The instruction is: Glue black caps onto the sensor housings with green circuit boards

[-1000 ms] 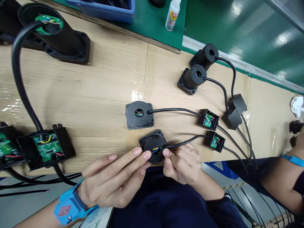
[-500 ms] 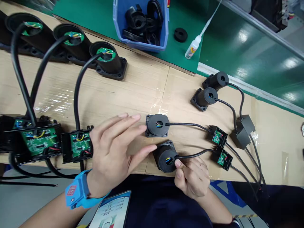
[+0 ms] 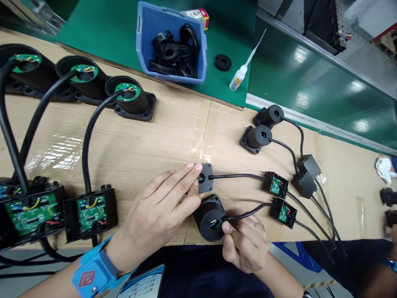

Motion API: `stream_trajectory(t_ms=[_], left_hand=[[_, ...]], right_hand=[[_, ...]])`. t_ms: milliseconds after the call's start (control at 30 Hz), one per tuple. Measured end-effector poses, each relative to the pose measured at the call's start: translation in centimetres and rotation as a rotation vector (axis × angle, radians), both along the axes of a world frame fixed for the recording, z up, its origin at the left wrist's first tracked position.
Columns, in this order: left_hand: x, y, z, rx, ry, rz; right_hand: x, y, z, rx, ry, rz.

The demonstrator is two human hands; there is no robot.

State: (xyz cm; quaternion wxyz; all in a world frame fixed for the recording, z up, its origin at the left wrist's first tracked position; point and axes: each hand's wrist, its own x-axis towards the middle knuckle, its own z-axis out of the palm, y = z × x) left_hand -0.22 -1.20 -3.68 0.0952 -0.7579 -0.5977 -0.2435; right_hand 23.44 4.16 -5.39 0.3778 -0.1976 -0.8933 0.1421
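Observation:
My left hand [image 3: 166, 203], with a blue wrist strap [image 3: 96, 267], has its fingers stretched out over the capped end of a black flanged housing [image 3: 207, 187]. Its fingertips cover the left part of that cap. Just nearer to me, a second black cylindrical housing [image 3: 204, 221] lies tilted, with coloured wires inside its round hole. My right hand [image 3: 248, 244] is closed beside this cap, thumb and forefinger pinched at its right edge near the cable. Whatever the pinch holds is hidden. Black cables link both housings to small open boxes with green circuit boards [image 3: 278, 186].
Larger housings [image 3: 133, 101] with thick cables and open circuit-board boxes [image 3: 91, 211] stand at left. A blue bin [image 3: 141, 41] of black parts, a black ring [image 3: 223, 62] and a white glue bottle [image 3: 238, 78] are at the back. Two more capped housings [image 3: 259, 135] stand at right.
My left hand has moved onto the far housing's cap, its fingers now over it. My right hand stays at the near housing. The view has shifted slightly.

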Motion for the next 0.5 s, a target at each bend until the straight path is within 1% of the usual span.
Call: stream_trajectory(t_ms=[100, 167, 267, 367, 433, 500], left_hand=[[0.0, 0.4, -0.7, -0.017, -0.09, -0.044], [0.0, 0.5, -1.0, -0.016, -0.205, -0.029], [0.3, 0.6, -1.2, -0.031, -0.452, 0.052], [0.5, 0.7, -1.2, -0.095, -0.666, 0.136], [0.5, 0.4, -1.5, -0.12, -0.862, 0.115], [0.5, -0.4, -1.9, -0.088, -1.063, 0.059]], right_hand=[[0.0, 0.1, 0.0, 0.006, -0.017, -0.004], [0.1, 0.1, 0.0, 0.004, -0.034, -0.002], [0.2, 0.2, 0.0, -0.002, -0.024, 0.004], [0.3, 0.2, 0.0, -0.018, -0.032, -0.003], [0.5, 0.2, 0.0, -0.024, -0.041, 0.001], [0.5, 0.2, 0.0, -0.019, -0.033, 0.018]])
